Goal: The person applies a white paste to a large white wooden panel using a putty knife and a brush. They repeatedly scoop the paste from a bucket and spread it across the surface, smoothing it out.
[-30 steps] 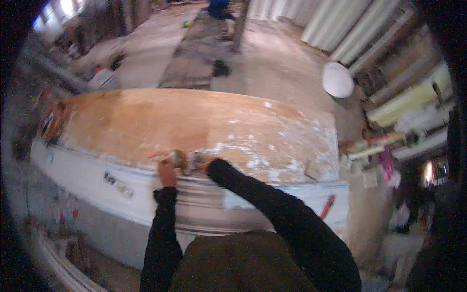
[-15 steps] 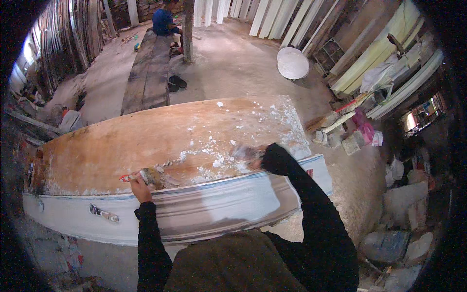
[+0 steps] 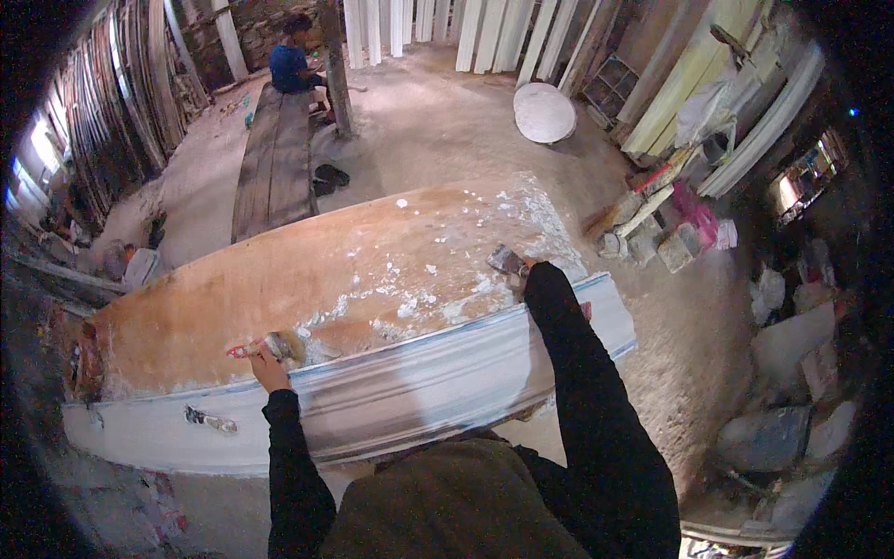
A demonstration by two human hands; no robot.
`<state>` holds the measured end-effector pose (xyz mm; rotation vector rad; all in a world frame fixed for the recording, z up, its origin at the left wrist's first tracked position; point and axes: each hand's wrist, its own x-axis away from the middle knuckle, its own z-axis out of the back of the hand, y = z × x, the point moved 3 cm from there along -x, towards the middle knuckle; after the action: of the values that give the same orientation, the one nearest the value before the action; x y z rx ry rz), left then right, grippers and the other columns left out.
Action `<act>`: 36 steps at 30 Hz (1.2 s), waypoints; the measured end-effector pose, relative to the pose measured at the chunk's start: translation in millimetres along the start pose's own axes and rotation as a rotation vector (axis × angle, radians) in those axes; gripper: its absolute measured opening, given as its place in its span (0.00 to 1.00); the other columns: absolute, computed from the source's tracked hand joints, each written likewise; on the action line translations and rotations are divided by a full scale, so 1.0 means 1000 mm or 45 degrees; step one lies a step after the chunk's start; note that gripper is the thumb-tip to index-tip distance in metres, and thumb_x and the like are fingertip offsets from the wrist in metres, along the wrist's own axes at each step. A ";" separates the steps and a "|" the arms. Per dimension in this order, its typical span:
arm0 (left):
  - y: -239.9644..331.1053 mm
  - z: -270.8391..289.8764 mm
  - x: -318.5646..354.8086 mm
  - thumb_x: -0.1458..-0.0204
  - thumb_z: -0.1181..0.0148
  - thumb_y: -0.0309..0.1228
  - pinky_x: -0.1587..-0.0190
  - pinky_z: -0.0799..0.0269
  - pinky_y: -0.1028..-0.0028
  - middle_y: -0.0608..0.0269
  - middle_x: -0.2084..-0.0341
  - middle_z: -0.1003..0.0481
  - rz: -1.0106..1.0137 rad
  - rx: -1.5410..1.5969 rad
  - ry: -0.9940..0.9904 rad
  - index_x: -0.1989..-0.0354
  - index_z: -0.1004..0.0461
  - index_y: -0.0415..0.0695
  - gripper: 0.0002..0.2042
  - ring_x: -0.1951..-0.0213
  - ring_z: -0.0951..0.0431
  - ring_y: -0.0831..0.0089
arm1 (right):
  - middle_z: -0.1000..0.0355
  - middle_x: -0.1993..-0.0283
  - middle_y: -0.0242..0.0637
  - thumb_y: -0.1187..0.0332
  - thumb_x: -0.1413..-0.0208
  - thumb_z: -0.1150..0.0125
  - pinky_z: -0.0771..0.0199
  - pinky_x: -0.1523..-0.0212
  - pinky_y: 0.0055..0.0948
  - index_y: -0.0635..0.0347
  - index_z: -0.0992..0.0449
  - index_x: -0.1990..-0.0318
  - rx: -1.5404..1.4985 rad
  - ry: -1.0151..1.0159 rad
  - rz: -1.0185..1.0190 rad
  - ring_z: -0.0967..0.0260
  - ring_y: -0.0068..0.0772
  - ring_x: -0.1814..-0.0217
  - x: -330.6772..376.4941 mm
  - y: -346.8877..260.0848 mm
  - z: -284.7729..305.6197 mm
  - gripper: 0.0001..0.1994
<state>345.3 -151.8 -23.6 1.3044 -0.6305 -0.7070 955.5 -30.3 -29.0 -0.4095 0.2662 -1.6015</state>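
Wooden panel (image 3: 279,279) beneath left hand (image 3: 270,371) and right hand (image 3: 530,265)
1 red-handled brush (image 3: 288,347) is pinched by the left, 1 flat tool (image 3: 506,259) by the right.

The big board (image 3: 223,289) on my feed is brown wood, rough where crusty white flakes (image 3: 407,307) cling. The white side panel (image 3: 456,365) looks smooth, kinda satiny. I'd call the scraper blade (image 3: 504,258) dull metal, the brush (image 3: 290,347) coarse bristle, the sleeve (image 3: 596,401) matt black cloth, the bench (image 3: 270,158) weathered planks.
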 end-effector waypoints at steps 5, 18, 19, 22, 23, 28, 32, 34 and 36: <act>-0.054 0.025 -0.044 0.53 0.53 0.42 0.60 0.33 0.69 0.52 0.55 0.41 -0.192 -0.292 -0.080 0.52 0.42 0.40 0.23 0.57 0.35 0.63 | 0.32 0.63 0.36 0.67 0.74 0.33 0.37 0.57 0.27 0.59 0.36 0.55 -0.659 0.073 -0.160 0.36 0.28 0.60 0.052 -0.067 0.078 0.31; 0.074 -0.173 0.114 0.57 0.50 0.41 0.56 0.38 0.68 0.49 0.55 0.42 -0.776 0.024 -0.558 0.54 0.40 0.38 0.24 0.55 0.38 0.60 | 0.33 0.66 0.31 0.67 0.60 0.39 0.39 0.58 0.20 0.62 0.34 0.58 -1.719 1.219 -0.887 0.37 0.22 0.60 0.537 -0.039 -0.016 0.19; 0.079 -0.182 0.142 0.57 0.51 0.41 0.56 0.38 0.68 0.50 0.55 0.42 -0.762 0.087 -0.677 0.54 0.40 0.39 0.23 0.55 0.38 0.60 | 0.32 0.66 0.30 0.67 0.59 0.40 0.39 0.58 0.20 0.62 0.34 0.58 -1.731 1.316 -0.938 0.37 0.21 0.60 0.578 -0.050 -0.027 0.18; 0.113 -0.186 0.203 0.56 0.52 0.41 0.56 0.38 0.68 0.51 0.56 0.41 -0.689 0.284 -0.922 0.54 0.40 0.39 0.23 0.55 0.39 0.61 | 0.32 0.66 0.30 0.67 0.58 0.41 0.39 0.58 0.20 0.62 0.34 0.58 -1.758 1.542 -0.969 0.37 0.21 0.60 0.663 -0.093 -0.042 0.18; 0.119 -0.186 0.227 0.55 0.52 0.41 0.57 0.38 0.68 0.51 0.56 0.41 -0.651 0.322 -1.023 0.55 0.40 0.39 0.22 0.55 0.39 0.61 | 0.32 0.66 0.31 0.66 0.58 0.41 0.39 0.58 0.20 0.62 0.34 0.58 -1.750 1.612 -0.990 0.37 0.22 0.60 0.687 -0.109 -0.047 0.18; 0.144 -0.157 0.341 0.54 0.54 0.41 0.58 0.38 0.69 0.53 0.57 0.41 -0.398 0.504 -1.505 0.55 0.41 0.40 0.21 0.56 0.39 0.63 | 0.32 0.65 0.32 0.64 0.60 0.40 0.39 0.58 0.21 0.62 0.34 0.58 -1.652 1.910 -1.041 0.37 0.24 0.60 0.775 -0.191 -0.066 0.20; 0.131 -0.117 0.438 0.53 0.55 0.42 0.58 0.38 0.69 0.55 0.58 0.40 0.093 0.452 -1.940 0.55 0.41 0.41 0.20 0.56 0.40 0.64 | 0.32 0.65 0.33 0.63 0.60 0.39 0.39 0.57 0.21 0.62 0.34 0.58 -1.558 2.037 -1.122 0.37 0.25 0.60 0.830 -0.235 -0.086 0.21; 0.132 -0.080 0.507 0.53 0.55 0.41 0.59 0.37 0.70 0.56 0.59 0.39 -0.445 0.497 -2.296 0.54 0.41 0.42 0.20 0.57 0.39 0.65 | 0.32 0.64 0.34 0.62 0.61 0.39 0.39 0.57 0.22 0.63 0.34 0.58 -1.506 2.089 -1.139 0.37 0.26 0.59 0.860 -0.249 -0.096 0.22; 0.116 -0.017 0.592 0.53 0.54 0.40 0.60 0.37 0.70 0.57 0.60 0.38 -0.368 0.446 -2.660 0.55 0.41 0.43 0.19 0.58 0.36 0.66 | 0.32 0.64 0.34 0.61 0.61 0.39 0.39 0.57 0.22 0.63 0.34 0.58 -1.390 2.157 -1.248 0.37 0.26 0.59 0.907 -0.276 -0.102 0.23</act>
<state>750.0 -581.4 100.3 0.4569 -2.2585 -2.2225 628.2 -918.9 82.7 0.2232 2.5989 -2.2420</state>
